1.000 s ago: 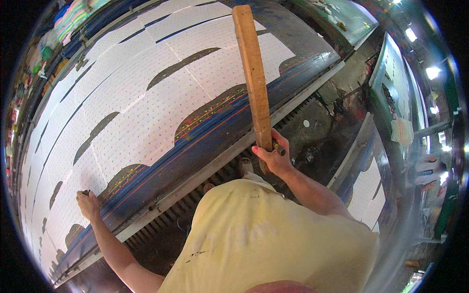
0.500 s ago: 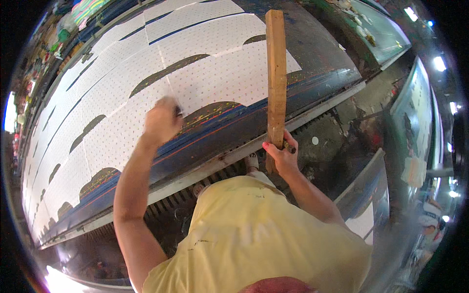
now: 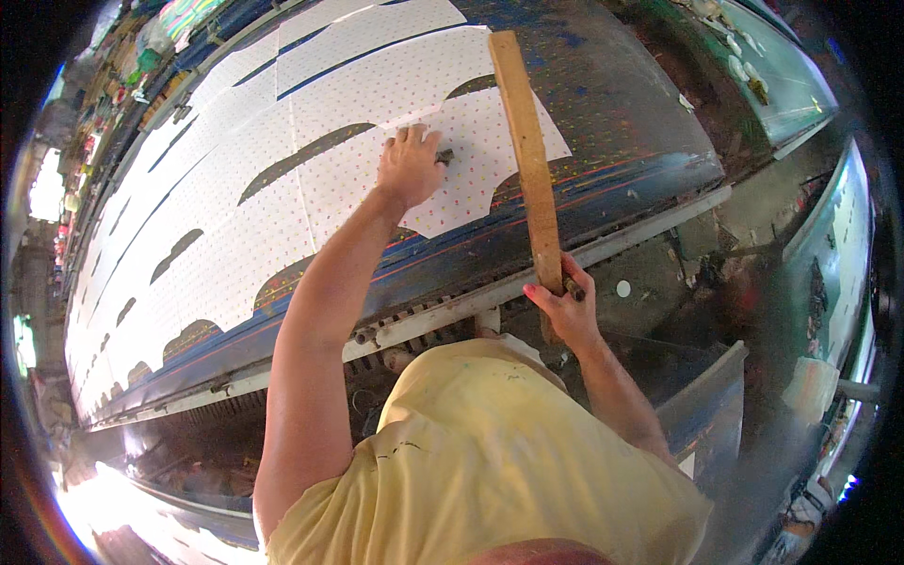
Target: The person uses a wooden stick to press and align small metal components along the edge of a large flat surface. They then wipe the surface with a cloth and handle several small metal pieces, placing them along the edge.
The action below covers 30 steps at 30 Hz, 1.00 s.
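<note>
White dotted fabric pieces (image 3: 353, 179) lie spread over a long dark table (image 3: 631, 104). On the piece near its right end rests my left hand (image 3: 411, 168), fingers spread over the cloth. A small dark object (image 3: 444, 156), its kind unclear, sticks out by the thumb of that hand. My right hand (image 3: 570, 306) is closed round the lower end of a long wooden bar (image 3: 529, 151). The bar's upper part overlaps the right edge of the fabric in view. A short dark stub (image 3: 573, 288) shows between the fingers of my right hand.
A pale rail (image 3: 650, 217) runs along the table's near edge, close to my body. Another table (image 3: 772, 85) with glossy sheeting stands at the far right. Behind me on the right is a dark panel (image 3: 706, 400). Cluttered goods (image 3: 122, 75) line the far left.
My left hand has moved right across the fabric, from the seam onto the rightmost piece, and its fingers have spread. The bar in my right hand now leans left at its top.
</note>
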{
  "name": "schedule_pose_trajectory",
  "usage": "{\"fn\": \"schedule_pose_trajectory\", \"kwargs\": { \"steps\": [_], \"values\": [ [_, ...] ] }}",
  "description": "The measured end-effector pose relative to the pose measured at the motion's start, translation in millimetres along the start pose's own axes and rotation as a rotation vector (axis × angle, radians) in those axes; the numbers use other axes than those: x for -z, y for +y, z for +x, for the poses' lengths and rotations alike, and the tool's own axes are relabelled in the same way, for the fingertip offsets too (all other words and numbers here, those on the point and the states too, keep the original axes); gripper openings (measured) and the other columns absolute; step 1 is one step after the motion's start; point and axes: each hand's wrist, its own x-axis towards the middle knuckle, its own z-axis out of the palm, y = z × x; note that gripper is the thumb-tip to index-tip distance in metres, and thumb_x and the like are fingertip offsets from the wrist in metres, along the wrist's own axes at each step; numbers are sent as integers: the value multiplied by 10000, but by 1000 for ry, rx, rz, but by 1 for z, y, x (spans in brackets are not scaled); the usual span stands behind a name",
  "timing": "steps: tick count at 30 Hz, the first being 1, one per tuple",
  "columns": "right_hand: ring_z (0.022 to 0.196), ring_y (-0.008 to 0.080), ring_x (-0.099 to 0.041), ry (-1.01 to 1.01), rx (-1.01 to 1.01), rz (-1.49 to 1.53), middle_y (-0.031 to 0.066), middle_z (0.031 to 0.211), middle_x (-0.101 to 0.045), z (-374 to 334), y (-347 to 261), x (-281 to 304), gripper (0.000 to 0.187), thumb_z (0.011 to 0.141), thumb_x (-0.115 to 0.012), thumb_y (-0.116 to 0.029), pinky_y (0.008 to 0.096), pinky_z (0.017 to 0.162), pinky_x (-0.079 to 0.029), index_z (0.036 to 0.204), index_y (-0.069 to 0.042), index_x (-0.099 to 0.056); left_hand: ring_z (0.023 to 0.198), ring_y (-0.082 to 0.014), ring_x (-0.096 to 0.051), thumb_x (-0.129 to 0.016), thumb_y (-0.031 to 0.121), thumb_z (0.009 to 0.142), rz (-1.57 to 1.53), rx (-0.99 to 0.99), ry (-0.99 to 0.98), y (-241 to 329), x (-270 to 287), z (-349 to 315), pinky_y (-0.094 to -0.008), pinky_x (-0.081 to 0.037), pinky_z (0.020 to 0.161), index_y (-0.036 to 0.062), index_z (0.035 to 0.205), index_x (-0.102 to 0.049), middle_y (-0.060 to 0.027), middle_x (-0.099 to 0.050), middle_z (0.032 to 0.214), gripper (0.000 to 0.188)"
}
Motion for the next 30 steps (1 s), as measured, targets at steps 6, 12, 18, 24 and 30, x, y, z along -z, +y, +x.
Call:
{"fn": "schedule_pose_trajectory", "kwargs": {
  "steps": [6,12,18,24,30],
  "values": [
    [999,86,-627,-235,-8,-85,3,1110,-692,44,-14,-37,649,890,-971,-163,279,852,-561,1427,-1,-646,1220,-299,-707,-648,416,1133,-1547,361,107,50,44,-54,-482,-564,1081,75,1564,-544,-165,-708,1318,559],
    [965,194,-708,-555,425,-402,84,1088,-743,57,-34,-88,552,956,-908,-225,373,908,-576,1414,-14,-685,812,-249,-735,-700,307,1124,-1670,598,464,75,103,-98,-419,-635,705,124,1461,-562,-66,-686,996,407],
    [896,307,-754,-290,469,-952,121,1029,-735,117,-36,-68,489,974,-870,-363,459,792,-593,1376,-113,-749,722,-204,-652,-736,469,1049,-1327,711,823,-14,202,-174,-361,-551,625,102,1148,-610,-77,-673,908,400],
    [1245,353,-660,-89,670,-1611,163,1316,-699,205,-25,-27,498,954,-747,-183,516,998,-537,1444,-101,-705,719,-181,-697,-718,401,1116,-1093,688,938,-61,272,-251,-313,-534,581,89,1274,-602,-107,-730,1009,369],
    [1312,326,-623,-322,900,-1352,103,1377,-726,190,-24,-80,406,951,-650,-84,503,1100,-491,1344,-74,-752,861,-84,-654,-812,270,1066,-688,733,610,-95,259,-306,-268,-518,714,32,1480,-634,-36,-692,1019,509]
  ]
}}
